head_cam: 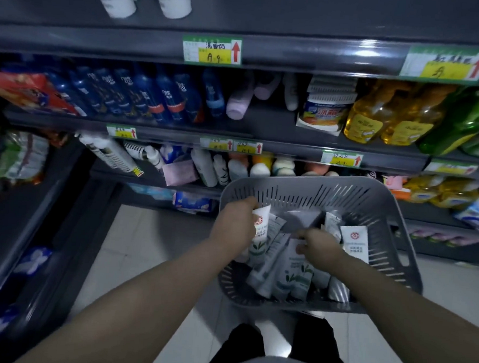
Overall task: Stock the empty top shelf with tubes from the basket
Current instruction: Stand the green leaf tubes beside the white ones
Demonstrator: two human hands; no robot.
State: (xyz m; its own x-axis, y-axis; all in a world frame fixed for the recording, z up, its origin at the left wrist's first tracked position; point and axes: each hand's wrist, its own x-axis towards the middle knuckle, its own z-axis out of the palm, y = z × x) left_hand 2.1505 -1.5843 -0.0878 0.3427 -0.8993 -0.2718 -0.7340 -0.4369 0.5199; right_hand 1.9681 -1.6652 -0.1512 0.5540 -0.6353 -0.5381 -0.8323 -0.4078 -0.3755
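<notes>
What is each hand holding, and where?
Left hand grips a tube near its flat crimped end; right hand pinches a second tube at its top edge, both in the basket.

Arms outstretched; left hand gripping, right hand seemingly pinching.

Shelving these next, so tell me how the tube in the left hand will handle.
The tube in the left hand looks like soft plastic, so it is probably light and squeezable. Its flat crimped end should stop it rolling. Stood on end it may tip, being tall and narrow.
</notes>
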